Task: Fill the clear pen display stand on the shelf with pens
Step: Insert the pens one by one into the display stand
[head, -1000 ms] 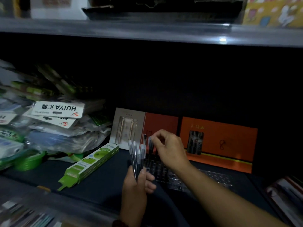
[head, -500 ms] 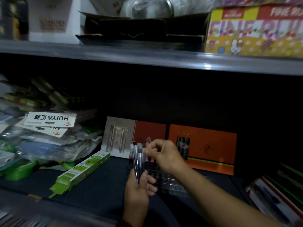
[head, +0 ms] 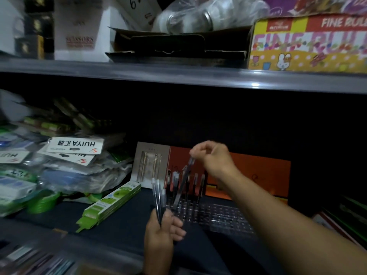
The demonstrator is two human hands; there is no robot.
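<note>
The clear pen display stand (head: 222, 216) lies on the dark lower shelf, its grid of holes catching the light. Several dark pens (head: 195, 187) stand upright in its left rows. My left hand (head: 160, 233) grips a bundle of pens (head: 158, 197) in front of the stand's left end, caps pointing up. My right hand (head: 213, 157) is raised above the stand and pinches the top of a single pen (head: 183, 184), which slants down toward the stand's left holes.
Two orange gift boxes (head: 258, 175) lean against the back behind the stand. A green flat pack (head: 111, 203) lies to the left beside a heap of bagged stationery (head: 65, 163). The upper shelf (head: 178, 76) overhangs closely, carrying a ruler box (head: 305, 42).
My right hand took one pen from the bundle, rose and moved right; the pen now slants toward the stand. The camera tilted up, showing more of the upper shelf.
</note>
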